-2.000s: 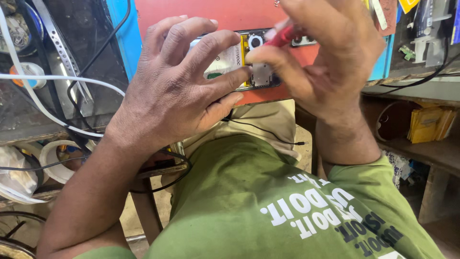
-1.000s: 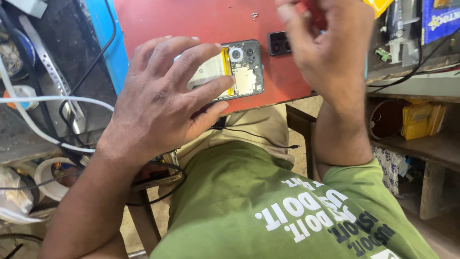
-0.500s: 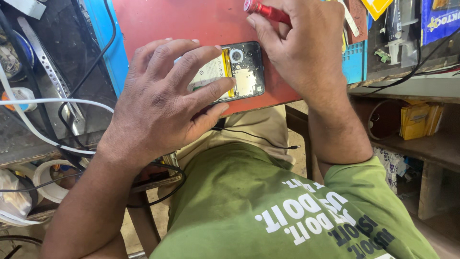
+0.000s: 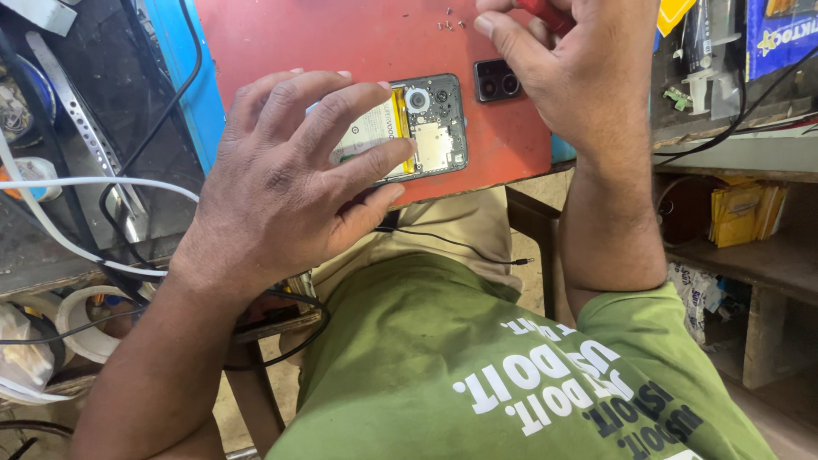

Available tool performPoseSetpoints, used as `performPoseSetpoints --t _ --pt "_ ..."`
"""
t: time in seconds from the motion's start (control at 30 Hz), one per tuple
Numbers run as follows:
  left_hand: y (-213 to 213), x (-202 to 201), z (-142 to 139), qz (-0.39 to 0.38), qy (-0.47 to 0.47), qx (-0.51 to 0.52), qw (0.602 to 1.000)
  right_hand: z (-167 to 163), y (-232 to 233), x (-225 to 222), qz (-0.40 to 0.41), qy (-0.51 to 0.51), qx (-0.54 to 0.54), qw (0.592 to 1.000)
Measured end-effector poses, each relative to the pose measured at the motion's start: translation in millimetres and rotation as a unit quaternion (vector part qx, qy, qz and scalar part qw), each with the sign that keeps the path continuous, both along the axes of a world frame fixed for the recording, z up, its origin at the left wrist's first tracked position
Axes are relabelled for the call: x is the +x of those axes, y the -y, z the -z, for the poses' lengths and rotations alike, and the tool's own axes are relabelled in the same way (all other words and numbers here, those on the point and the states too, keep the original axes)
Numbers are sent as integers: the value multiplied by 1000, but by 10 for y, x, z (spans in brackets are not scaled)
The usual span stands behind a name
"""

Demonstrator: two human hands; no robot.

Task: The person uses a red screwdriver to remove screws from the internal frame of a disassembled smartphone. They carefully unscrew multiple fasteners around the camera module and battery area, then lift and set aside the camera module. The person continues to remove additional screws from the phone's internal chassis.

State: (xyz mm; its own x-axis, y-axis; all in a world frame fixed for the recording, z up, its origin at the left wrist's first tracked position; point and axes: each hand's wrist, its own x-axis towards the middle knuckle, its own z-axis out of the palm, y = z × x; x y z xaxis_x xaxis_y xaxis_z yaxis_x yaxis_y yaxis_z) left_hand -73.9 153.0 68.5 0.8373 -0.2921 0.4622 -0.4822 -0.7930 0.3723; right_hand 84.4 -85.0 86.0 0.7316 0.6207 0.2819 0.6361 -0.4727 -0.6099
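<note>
1. Left hand [image 4: 281,192] spread flat over an opened phone [image 4: 409,128], fingers pressing its lower half down onto the red mat [image 4: 341,43], near the mat's front edge; likely pinned so to stop sliding.
2. Phone back removed: battery, circuit board and camera parts exposed, facing up for access.
3. Right hand [image 4: 571,77] raised at the mat's far right corner, fingers curled closed around a red-handled tool [image 4: 545,13], mostly hidden, probably a small screwdriver.
4. Small black camera cover [image 4: 497,82] lying apart on the mat, just right of the phone's top.
5. Tiny screws [image 4: 449,23] gathered near the mat's far edge, seemingly kept clear of the working spot.
</note>
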Motion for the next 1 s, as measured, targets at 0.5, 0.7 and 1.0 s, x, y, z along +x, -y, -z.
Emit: performPoseSetpoints --t 0.5,0.7,1.0 --pt "15 -27 -17 8 4 -7 1000 17 -48 59 -55 29 -75 995" --pt "6 21 -10 6 -2 -12 1000 -155 172 -336 -53 -107 39 992" --pt "-8 17 84 7 7 5 1000 -27 127 -622 -116 -151 0 982"
